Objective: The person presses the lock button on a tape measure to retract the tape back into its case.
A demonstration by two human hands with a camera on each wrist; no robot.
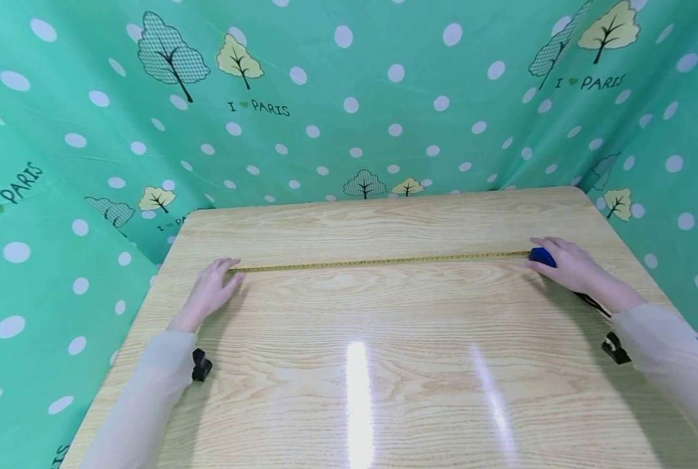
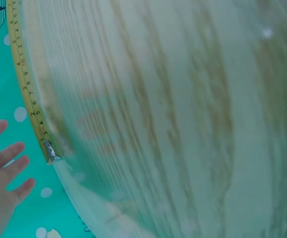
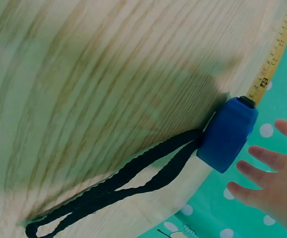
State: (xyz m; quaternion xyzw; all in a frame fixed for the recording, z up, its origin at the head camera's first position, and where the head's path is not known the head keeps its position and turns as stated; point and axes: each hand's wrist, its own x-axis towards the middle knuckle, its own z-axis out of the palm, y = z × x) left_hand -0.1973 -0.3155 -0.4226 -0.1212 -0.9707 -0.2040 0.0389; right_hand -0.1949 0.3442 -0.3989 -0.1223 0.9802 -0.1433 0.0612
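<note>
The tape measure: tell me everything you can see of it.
The tape measure has a blue case, a black looped strap, and a yellow blade with black and red markings. Drawn out and looking nearly straight, the blade lies across the wood-grained table, ending in a shiny, metallic hook. The hook is near the left hand, the case beside the right hand; in the wrist views both hands look spread, not gripping it.

A long yellow tape blade (image 1: 384, 261) crosses the far part of the wooden table (image 1: 302, 391) — left hand (image 1: 210, 286) at its left end, boxy blue case (image 1: 541, 256) and right hand (image 1: 575, 266) at its right; dotted green cloth (image 1: 325, 85) behind.
</note>
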